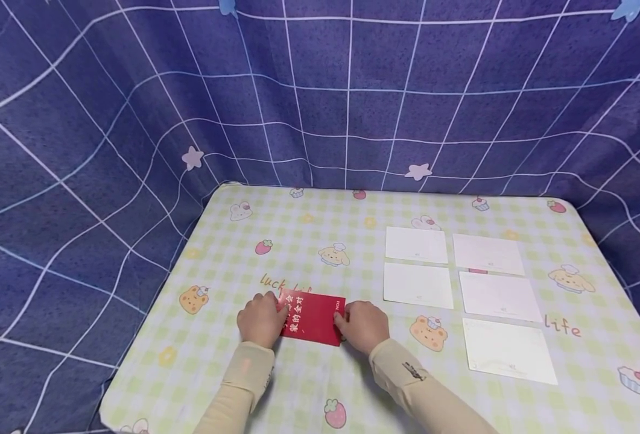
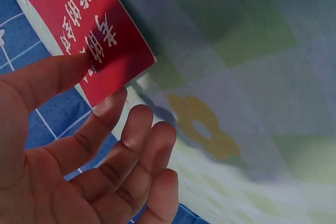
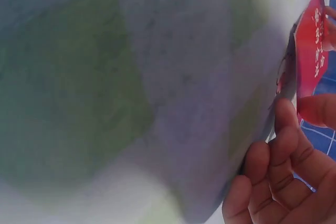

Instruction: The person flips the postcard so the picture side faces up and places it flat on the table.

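Note:
Between my two hands is a red card point(image 1: 314, 319) with white Chinese characters, held close over the tablecloth near the front middle of the table. My left hand point(image 1: 261, 319) pinches its left end, thumb on top and index finger beneath, as the left wrist view shows; the other fingers are loosely bent. At the opposite end, my right hand point(image 1: 364, 326) pinches the card's edge between thumb and index finger. In the right wrist view the red card point(image 3: 311, 51) appears steeply edge-on, with the right fingertips at its near corner.
Several white cards lie in two columns on the right of the table, among them a back-left card point(image 1: 416, 245) and a front-right card point(image 1: 508, 351). The checked tablecloth point(image 1: 216, 374) has printed cartoon animals. A blue grid curtain point(image 1: 320, 102) hangs behind and to the left.

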A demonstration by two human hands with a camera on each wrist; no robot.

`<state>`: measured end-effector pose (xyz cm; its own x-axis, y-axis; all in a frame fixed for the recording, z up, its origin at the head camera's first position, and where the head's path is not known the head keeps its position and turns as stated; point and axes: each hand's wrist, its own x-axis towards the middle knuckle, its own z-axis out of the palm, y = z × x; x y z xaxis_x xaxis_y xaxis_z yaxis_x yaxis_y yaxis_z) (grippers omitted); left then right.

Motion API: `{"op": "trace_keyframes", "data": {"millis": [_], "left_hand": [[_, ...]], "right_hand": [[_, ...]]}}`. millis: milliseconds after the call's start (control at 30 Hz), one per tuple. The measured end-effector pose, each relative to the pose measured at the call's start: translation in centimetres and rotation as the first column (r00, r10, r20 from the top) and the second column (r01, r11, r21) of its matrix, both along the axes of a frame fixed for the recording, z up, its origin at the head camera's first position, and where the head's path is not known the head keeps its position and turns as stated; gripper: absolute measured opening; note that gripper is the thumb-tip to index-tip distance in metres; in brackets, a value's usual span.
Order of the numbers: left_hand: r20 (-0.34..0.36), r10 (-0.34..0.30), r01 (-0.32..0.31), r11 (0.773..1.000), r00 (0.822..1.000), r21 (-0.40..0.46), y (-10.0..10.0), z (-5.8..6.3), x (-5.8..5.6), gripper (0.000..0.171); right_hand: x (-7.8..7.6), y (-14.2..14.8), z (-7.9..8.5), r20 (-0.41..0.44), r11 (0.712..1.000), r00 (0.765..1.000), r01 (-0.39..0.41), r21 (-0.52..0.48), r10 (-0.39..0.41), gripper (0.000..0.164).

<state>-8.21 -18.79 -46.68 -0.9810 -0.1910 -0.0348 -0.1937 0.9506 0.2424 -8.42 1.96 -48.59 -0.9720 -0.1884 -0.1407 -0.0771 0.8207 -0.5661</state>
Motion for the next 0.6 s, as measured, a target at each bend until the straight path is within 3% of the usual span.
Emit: {"op": "trace_keyframes", "data": {"millis": [600], "left_hand": [[-0.058,-0.002,-0.006,0.993,0.998,-0.121,0.96,-0.41,0.29,0.035]], "right_hand": [[0.23,-0.70,-0.41,-0.087,0.994,0.996,0.020,0.106,-0.011,0.035]]}}
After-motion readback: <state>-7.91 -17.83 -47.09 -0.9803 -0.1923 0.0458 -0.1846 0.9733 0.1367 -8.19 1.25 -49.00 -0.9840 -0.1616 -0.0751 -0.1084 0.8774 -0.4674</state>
